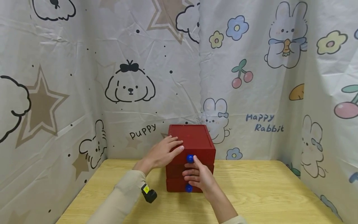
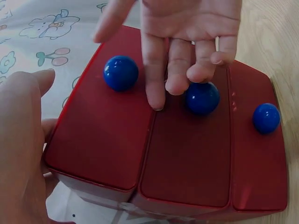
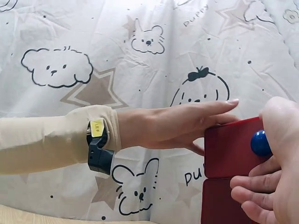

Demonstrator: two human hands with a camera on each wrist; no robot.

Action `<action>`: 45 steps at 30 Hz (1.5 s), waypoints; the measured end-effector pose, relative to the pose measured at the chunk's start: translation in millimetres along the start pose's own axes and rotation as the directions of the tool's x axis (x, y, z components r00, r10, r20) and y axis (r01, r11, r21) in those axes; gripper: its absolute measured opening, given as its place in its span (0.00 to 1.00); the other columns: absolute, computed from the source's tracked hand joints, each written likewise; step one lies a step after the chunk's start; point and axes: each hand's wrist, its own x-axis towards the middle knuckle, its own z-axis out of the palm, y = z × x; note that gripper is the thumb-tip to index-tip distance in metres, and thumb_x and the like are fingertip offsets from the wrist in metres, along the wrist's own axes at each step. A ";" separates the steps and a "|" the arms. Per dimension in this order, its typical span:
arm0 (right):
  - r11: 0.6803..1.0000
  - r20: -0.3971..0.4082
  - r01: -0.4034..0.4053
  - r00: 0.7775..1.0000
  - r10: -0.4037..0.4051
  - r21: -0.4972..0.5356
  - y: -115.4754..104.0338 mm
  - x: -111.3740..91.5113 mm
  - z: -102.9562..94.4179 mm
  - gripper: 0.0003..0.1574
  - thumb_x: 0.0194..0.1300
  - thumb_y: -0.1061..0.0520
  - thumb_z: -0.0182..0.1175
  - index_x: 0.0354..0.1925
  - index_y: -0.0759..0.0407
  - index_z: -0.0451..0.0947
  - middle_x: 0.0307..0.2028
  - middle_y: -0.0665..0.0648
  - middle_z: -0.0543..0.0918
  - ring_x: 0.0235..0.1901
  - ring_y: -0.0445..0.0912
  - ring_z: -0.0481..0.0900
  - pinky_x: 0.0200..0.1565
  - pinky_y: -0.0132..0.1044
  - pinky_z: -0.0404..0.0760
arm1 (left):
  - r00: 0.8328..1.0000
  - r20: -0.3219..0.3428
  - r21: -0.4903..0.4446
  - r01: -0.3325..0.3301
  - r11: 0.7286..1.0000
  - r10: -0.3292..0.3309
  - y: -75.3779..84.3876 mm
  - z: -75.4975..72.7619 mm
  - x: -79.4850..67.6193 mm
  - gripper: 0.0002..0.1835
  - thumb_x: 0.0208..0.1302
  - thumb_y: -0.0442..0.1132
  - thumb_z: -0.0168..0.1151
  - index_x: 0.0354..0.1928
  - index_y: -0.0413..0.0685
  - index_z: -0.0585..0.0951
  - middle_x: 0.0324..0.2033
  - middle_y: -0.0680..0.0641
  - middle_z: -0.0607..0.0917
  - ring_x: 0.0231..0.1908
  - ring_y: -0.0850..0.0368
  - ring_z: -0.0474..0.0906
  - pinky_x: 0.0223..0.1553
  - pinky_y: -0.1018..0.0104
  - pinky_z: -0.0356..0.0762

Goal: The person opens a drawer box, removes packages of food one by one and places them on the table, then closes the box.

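Drawer unit [image 1: 193, 137], red, of three stacked drawers, standing toward the back of a wood-grained counter [image 1: 251, 186] before a cloth backdrop [image 1: 179, 90] printed with puppies, rabbits, stars and flowers. Each drawer front bears one round blue knob: the top knob [image 1: 190, 158], the middle knob [image 2: 202, 99], partly covered by fingers in the left-wrist view, and the bottom knob [image 1: 189, 188]. Of the two hands, the left hand [image 1: 160, 152] rests at the unit's upper left edge, its fingers loosely extended over the top and side without closing on the unit. The right hand [image 1: 206, 179] is before the drawer fronts, thumb raised near the top knob and fingers extended, slightly bent and spread; it has hold of nothing. Whether its fingers touch the middle knob cannot be told. A black device [image 1: 149, 193] with a yellow label is worn over the beige sleeve [image 1: 120, 196] at the left wrist.
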 end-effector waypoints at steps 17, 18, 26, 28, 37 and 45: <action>0.968 -0.032 -0.001 0.999 0.009 0.252 6.3 12.0 8.2 0.43 0.64 0.31 0.48 0.52 0.68 0.74 0.37 0.56 0.80 0.34 0.45 0.77 0.40 0.37 0.76 | 0.996 0.088 -0.033 0.018 0.999 -0.015 -0.3 -7.2 0.4 0.35 0.65 0.69 0.32 0.66 0.61 0.68 0.67 0.51 0.62 0.68 0.51 0.46 0.64 0.50 0.45; 0.966 -0.033 0.001 0.999 0.007 0.258 6.7 11.9 8.1 0.43 0.64 0.31 0.48 0.52 0.69 0.73 0.36 0.56 0.79 0.33 0.45 0.77 0.39 0.36 0.76 | 0.996 0.085 -0.038 0.020 0.999 -0.017 -0.5 -6.8 -0.2 0.35 0.65 0.69 0.33 0.66 0.61 0.68 0.67 0.51 0.62 0.68 0.50 0.46 0.64 0.50 0.46; 0.957 -0.032 0.036 0.999 -0.028 0.289 4.3 12.7 9.4 0.38 0.64 0.35 0.52 0.49 0.70 0.74 0.32 0.54 0.78 0.30 0.42 0.75 0.36 0.33 0.75 | 0.999 0.053 -0.065 0.000 0.998 0.004 -4.9 -7.4 0.5 0.32 0.67 0.66 0.36 0.65 0.59 0.70 0.66 0.49 0.64 0.68 0.49 0.48 0.64 0.52 0.46; 0.954 -0.043 0.039 0.999 -0.027 0.298 4.0 12.5 8.8 0.37 0.64 0.36 0.52 0.46 0.69 0.75 0.30 0.54 0.78 0.29 0.42 0.75 0.35 0.33 0.75 | 0.997 0.073 -0.056 -0.007 0.998 0.012 -4.6 -9.1 2.4 0.32 0.67 0.66 0.36 0.65 0.59 0.69 0.66 0.49 0.63 0.68 0.50 0.48 0.65 0.53 0.45; 0.952 -0.090 0.063 0.995 -0.037 0.301 0.5 10.9 8.1 0.34 0.63 0.37 0.54 0.41 0.69 0.76 0.29 0.54 0.78 0.26 0.42 0.74 0.35 0.33 0.75 | 0.969 0.245 0.014 -0.022 1.000 0.018 1.3 -29.0 12.0 0.37 0.64 0.70 0.35 0.68 0.60 0.65 0.68 0.50 0.59 0.69 0.50 0.45 0.65 0.52 0.43; 0.952 -0.075 0.019 0.997 0.005 0.306 4.0 4.0 6.6 0.32 0.63 0.38 0.56 0.40 0.68 0.78 0.31 0.56 0.80 0.26 0.42 0.76 0.35 0.33 0.76 | 0.942 0.335 -0.008 0.022 1.000 -0.019 4.5 -35.1 13.1 0.36 0.64 0.71 0.32 0.67 0.64 0.65 0.69 0.51 0.57 0.69 0.51 0.44 0.65 0.51 0.42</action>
